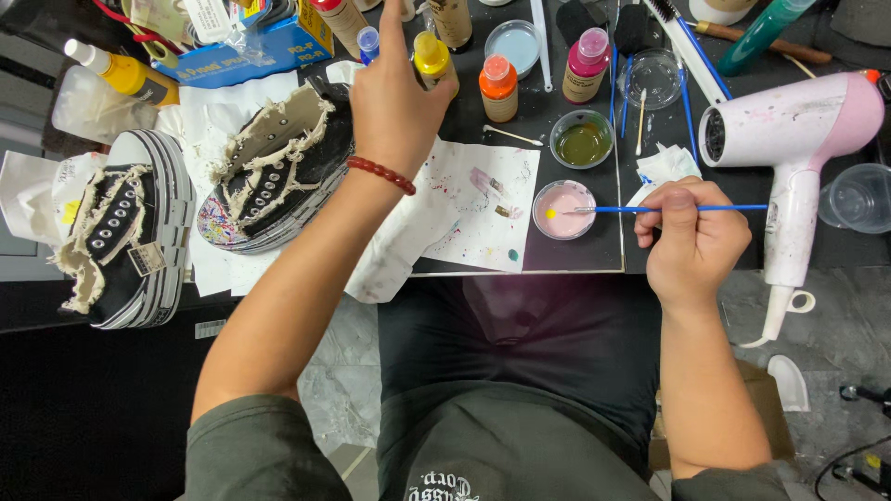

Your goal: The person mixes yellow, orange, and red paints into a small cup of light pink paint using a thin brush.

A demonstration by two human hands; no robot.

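Blue paintbrush point(682, 209) – gripped in rt hand point(691, 237), tip in pink dish point(562, 210); left hand point(397, 102) holds yellow-cap bottle point(432, 57).

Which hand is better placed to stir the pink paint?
Right. The right hand holds the thin blue paintbrush with its tip in the small pink paint dish; the left hand is among the bottles.

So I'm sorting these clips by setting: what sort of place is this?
Probably a shoe-customising craft bench: small paint bottles crowd a dark table, two black frayed platform sneakers lie on paper, and the right hand dips a blue paintbrush into a dish of pink paint.
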